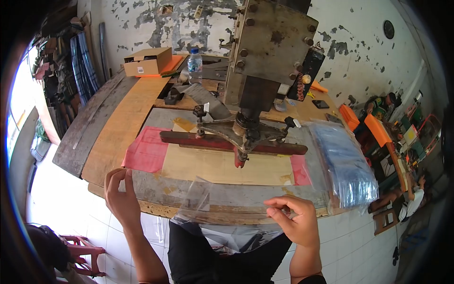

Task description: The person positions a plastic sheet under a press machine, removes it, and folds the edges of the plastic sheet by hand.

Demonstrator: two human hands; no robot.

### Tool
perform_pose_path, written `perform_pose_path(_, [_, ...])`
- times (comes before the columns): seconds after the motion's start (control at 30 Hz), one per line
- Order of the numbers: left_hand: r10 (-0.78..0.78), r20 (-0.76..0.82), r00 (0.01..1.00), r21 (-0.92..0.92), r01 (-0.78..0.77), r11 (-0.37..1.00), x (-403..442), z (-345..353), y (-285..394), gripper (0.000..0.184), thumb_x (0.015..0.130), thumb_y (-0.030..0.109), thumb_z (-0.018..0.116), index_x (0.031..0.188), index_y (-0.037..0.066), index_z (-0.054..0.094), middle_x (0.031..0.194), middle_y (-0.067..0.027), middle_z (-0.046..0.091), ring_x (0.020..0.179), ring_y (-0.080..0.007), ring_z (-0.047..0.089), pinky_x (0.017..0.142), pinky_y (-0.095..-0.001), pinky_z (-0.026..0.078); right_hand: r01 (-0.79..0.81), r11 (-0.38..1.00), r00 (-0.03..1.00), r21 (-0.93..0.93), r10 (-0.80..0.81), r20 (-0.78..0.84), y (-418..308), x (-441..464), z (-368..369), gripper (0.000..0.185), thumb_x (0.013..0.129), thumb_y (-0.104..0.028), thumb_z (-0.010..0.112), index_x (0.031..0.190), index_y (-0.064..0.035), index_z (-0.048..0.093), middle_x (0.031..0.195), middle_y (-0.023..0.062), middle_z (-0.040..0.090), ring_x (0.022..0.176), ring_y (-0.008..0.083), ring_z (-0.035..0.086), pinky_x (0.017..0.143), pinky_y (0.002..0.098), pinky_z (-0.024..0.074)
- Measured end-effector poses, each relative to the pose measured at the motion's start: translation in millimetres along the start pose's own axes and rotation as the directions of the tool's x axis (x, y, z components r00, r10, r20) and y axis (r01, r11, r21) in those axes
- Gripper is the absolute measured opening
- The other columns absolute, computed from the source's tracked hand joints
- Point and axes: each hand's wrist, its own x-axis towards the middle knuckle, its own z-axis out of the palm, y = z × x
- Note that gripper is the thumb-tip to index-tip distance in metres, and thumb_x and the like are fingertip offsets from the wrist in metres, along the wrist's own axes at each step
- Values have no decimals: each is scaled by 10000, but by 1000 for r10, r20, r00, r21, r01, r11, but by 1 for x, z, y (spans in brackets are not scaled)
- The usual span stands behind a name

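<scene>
My left hand (122,196) is raised at the table's left front, fingers loosely bent and thumb apart, close to the corner of a pink-red sheet (147,150). Whether it touches the sheet I cannot tell. At the right front my right hand (297,217) holds thumb and forefinger in a loose pinch; anything between them is too thin to make out. Clear plastic film (196,196) hangs over the table edge between the hands, and more plastic film (241,239) lies across my lap. Above the pale board (208,166) hangs the press head (248,132) with its long red bar (279,147).
A stack of clear plastic sleeves (347,163) lies at the table's right. Behind stand a cardboard box (149,61) and a water bottle (194,66). A phone (320,104) rests at the back right. Other people sit on the far right; a red stool (87,255) stands lower left.
</scene>
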Motion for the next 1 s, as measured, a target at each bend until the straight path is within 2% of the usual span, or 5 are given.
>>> perform_pose_path(0.33, [20, 109, 994, -297, 13, 955, -9, -10, 21, 269, 977, 195, 688, 1170, 7, 680, 1136, -97, 708, 1042, -226, 663, 902, -360, 486, -94, 988, 994, 126, 85, 70, 7, 5, 4, 176, 933, -77, 745, 1103, -37, 758, 844, 26, 781, 741, 54, 669, 594, 222, 395])
perform_pose_path(0.5, [433, 537, 724, -718, 122, 685, -32, 1, 40, 903, 904, 692, 660, 1347, -93, 597, 1252, -180, 705, 1189, -272, 649, 1008, -390, 474, -102, 981, 993, 162, 90, 81, 5, 6, 8, 173, 938, -71, 735, 1105, -32, 750, 842, 25, 781, 747, 48, 672, 603, 217, 407])
perform_pose_path(0.7, [260, 737, 624, -644, 533, 549, -58, 9, 51, 261, 959, 109, 755, 1064, -85, 617, 904, -159, 744, 853, -233, 757, 706, -335, 613, -33, 998, 998, 45, 31, 50, -2, 5, 3, 184, 931, -80, 741, 1111, -37, 744, 874, 22, 782, 775, 89, 699, 635, 242, 441])
perform_pose_path(0.83, [194, 644, 740, -735, 527, 428, -56, 14, 54, 212, 996, 112, 712, 1041, -54, 588, 873, -155, 712, 813, -215, 749, 595, -316, 615, 216, 920, 972, -328, -234, -16, -5, 5, -17, 251, 906, -123, 777, 1136, -35, 733, 938, 34, 779, 841, 127, 708, 726, 272, 475])
perform_pose_path(1.0, [55, 603, 796, -744, 537, 396, -51, 24, 54, 305, 1006, 246, 721, 1064, -24, 593, 861, -103, 675, 798, -197, 738, 541, -303, 610, -15, 972, 988, 234, 51, -147, 33, 0, -36, 395, 847, -201, 843, 1154, 12, 715, 982, 84, 748, 908, 159, 686, 877, 308, 490])
